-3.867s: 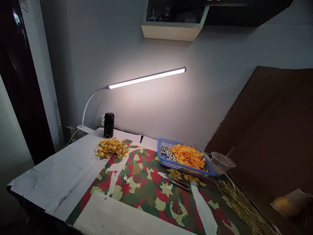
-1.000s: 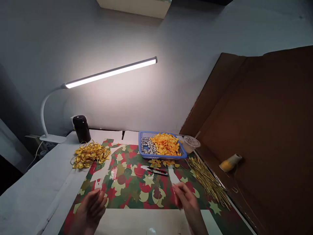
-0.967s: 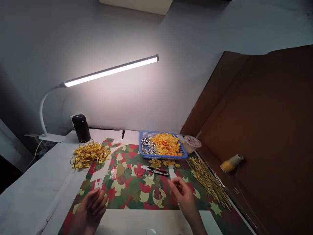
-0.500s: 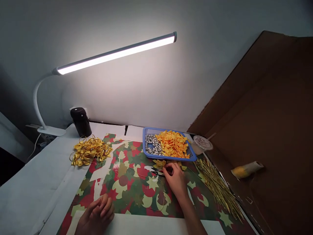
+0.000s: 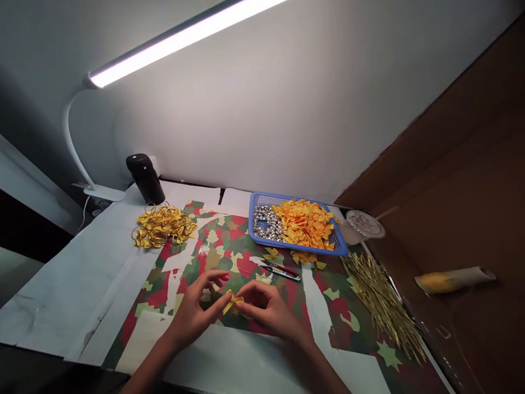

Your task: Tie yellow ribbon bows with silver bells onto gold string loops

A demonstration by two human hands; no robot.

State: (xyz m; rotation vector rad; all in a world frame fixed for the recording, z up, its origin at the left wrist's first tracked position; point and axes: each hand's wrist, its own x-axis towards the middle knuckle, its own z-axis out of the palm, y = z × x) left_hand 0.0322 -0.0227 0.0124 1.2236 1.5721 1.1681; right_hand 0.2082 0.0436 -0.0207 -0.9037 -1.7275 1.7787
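A small yellow ribbon bow is held low over the patterned mat, between my two hands. My right hand pinches its right side with thumb and fingertips. From the left, the thumb of my left hand touches the bow, while its other fingers stand apart, stretched above it. Thin snips with a red part lie on the mat just beyond my right hand. Behind them, a few loose yellow bows rest by the basket.
A blue basket holds silver beads and yellow bows. Looped gold bows are piled at left, near a black bottle and a lamp. Gold stems and a lidded plastic cup lie right, beside a cardboard wall.
My right hand has come back from beside the basket toward me and now pinches a yellow bow. My left hand has moved right and forward, its fingers uncurled. The view has shifted.
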